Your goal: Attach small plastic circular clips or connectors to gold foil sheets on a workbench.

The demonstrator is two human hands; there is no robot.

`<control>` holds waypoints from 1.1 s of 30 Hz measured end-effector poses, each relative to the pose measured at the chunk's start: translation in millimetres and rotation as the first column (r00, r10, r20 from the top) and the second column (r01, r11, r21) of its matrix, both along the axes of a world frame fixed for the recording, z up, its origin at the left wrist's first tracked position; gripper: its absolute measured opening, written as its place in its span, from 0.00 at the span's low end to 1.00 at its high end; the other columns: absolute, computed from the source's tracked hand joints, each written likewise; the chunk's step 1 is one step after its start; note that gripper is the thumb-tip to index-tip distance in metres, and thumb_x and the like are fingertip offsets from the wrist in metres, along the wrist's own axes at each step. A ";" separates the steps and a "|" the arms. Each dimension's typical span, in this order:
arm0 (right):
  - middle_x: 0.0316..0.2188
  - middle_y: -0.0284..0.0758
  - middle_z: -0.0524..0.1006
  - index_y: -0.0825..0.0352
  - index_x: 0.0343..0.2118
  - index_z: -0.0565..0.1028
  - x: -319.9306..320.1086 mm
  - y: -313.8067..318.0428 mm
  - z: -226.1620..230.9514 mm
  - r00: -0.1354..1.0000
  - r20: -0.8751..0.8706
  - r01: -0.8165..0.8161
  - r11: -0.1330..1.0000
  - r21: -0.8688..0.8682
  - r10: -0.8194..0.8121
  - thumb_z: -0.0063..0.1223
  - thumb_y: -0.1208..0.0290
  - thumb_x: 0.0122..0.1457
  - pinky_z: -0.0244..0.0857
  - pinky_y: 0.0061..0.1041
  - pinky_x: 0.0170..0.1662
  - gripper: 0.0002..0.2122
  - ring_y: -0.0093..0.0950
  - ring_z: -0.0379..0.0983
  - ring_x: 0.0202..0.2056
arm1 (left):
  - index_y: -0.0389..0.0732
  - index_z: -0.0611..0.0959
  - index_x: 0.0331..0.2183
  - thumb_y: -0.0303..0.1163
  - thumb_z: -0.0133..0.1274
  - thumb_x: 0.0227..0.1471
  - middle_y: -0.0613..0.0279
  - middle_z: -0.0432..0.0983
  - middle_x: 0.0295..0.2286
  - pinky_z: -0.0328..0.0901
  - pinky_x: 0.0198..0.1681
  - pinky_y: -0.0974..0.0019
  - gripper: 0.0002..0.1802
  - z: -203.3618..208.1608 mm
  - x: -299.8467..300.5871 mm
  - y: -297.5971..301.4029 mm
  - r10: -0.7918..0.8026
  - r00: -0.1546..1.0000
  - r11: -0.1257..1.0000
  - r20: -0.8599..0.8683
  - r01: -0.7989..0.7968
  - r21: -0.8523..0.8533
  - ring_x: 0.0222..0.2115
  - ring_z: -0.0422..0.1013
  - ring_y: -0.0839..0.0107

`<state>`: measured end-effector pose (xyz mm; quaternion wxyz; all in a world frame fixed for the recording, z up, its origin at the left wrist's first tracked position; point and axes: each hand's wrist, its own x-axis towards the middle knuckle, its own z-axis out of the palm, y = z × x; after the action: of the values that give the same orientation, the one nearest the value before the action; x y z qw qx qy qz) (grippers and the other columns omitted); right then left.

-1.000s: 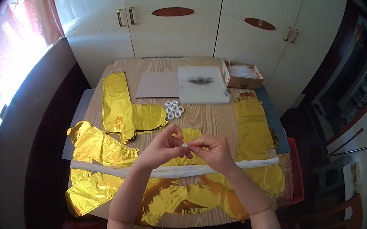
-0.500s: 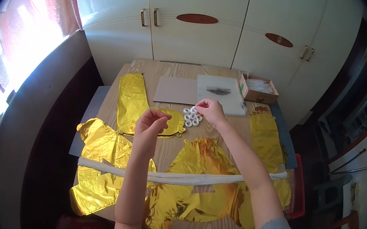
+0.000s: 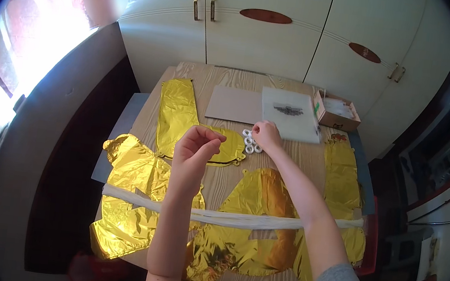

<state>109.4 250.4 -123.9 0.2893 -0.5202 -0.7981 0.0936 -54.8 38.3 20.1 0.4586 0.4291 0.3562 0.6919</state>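
Over the gold foil balloon [image 3: 179, 101] at the back left, my left hand [image 3: 196, 151] is raised with curled fingers and the thumb pressed toward them; anything between them is too small to tell. My right hand [image 3: 266, 136] has its fingertips down at a small pile of white rings [image 3: 250, 149] and covers part of it; whether a ring is between the fingers is hidden. A long white bundle of strands [image 3: 249, 220] lies across more flat gold foil balloons [image 3: 254, 200] near me, passing under both forearms.
At the back of the wooden table [image 3: 225, 182] lie a grey-beige board [image 3: 233, 104] and a translucent sheet [image 3: 290, 123] with a dark patch of thin marks or pieces. An open cardboard box [image 3: 337, 119] stands at the back right. White cabinets [image 3: 259, 43] rise behind the table.
The view has shifted, so the table sits further right and higher. My right hand has come over the rings and hides more of them. My left hand stays raised and curled.
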 end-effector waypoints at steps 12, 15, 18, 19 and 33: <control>0.33 0.39 0.73 0.64 0.30 0.77 23.1 -48.3 39.0 0.985 -0.153 -0.069 0.993 0.099 0.083 0.49 0.69 0.46 0.65 0.31 0.41 0.09 0.35 0.69 0.37 | 0.38 0.73 0.27 0.22 0.48 0.45 0.64 0.73 0.28 0.57 0.30 0.80 0.03 -5.5 1.9 3.3 -0.053 0.999 0.999 0.004 0.053 0.005 0.25 0.62 0.84; 0.33 0.41 0.73 0.66 0.32 0.76 33.0 -113.9 74.8 0.954 -0.151 -0.285 0.944 -0.169 0.261 0.49 0.68 0.48 0.65 0.31 0.39 0.10 0.37 0.71 0.33 | 0.38 0.73 0.28 0.22 0.48 0.46 0.65 0.73 0.28 0.57 0.29 0.81 0.03 -4.1 0.0 -2.0 -0.057 0.998 0.998 -0.030 0.057 0.014 0.24 0.61 0.85; 0.30 0.40 0.74 0.67 0.31 0.76 54.2 -164.6 64.2 0.869 -0.036 -0.473 0.808 -0.351 0.494 0.48 0.68 0.49 0.65 0.31 0.38 0.09 0.36 0.71 0.33 | 0.38 0.73 0.28 0.23 0.49 0.46 0.65 0.73 0.28 0.58 0.30 0.80 0.03 -5.0 7.3 -0.7 -0.104 0.990 0.995 -0.094 0.104 -0.013 0.26 0.62 0.84; 0.29 0.40 0.74 0.67 0.30 0.76 59.9 -176.4 55.8 0.834 0.013 -0.500 0.764 -0.408 0.552 0.48 0.68 0.49 0.65 0.31 0.38 0.09 0.36 0.71 0.33 | 0.38 0.73 0.28 0.23 0.49 0.46 0.65 0.73 0.28 0.58 0.30 0.80 0.03 -5.9 11.1 0.5 -0.125 0.985 0.992 -0.121 0.123 -0.025 0.26 0.63 0.84; 0.26 0.38 0.74 0.66 0.23 0.75 85.6 -194.2 42.0 0.859 0.130 -0.385 0.791 -0.475 0.496 0.51 0.68 0.45 0.64 0.31 0.35 0.07 0.34 0.71 0.30 | 0.39 0.73 0.26 0.24 0.48 0.47 0.68 0.72 0.23 0.54 0.25 0.81 0.00 -8.6 37.2 -2.5 -0.195 0.944 0.981 -0.264 0.188 -0.054 0.21 0.59 0.87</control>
<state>195.0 56.2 -81.9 0.0344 -0.3767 -0.8860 0.2681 -17.7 35.8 11.5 0.4771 0.5449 0.3813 0.5745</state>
